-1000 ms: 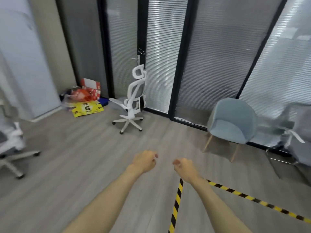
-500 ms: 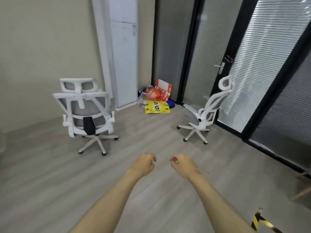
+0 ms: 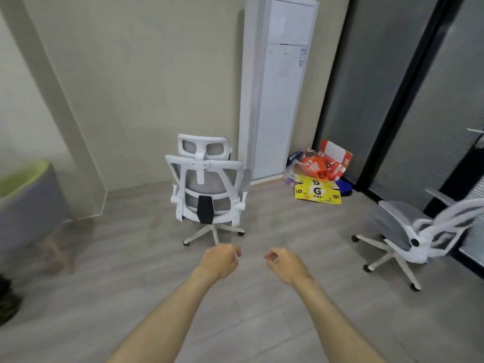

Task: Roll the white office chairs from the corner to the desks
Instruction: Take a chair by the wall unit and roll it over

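A white office chair (image 3: 207, 189) with a grey mesh back and headrest stands straight ahead, its back turned to me. A second white office chair (image 3: 408, 231) stands at the right, by the glass wall, facing left. My left hand (image 3: 221, 260) and my right hand (image 3: 285, 263) are held out low in front of me, both loosely curled and holding nothing. They are a short way short of the nearer chair's wheeled base and touch neither chair.
A tall white air-conditioner unit (image 3: 277, 90) stands in the corner. Red and yellow cartons (image 3: 318, 176) lie on the floor beside it. A grey-and-green armchair (image 3: 26, 205) is at the left edge. Dark-framed glass walls with blinds (image 3: 419, 100) run along the right.
My view has swung left: the blue armchair and floor tape have left the frame, and the chair with its back to me is now centred and closer. My hands keep their curled pose.
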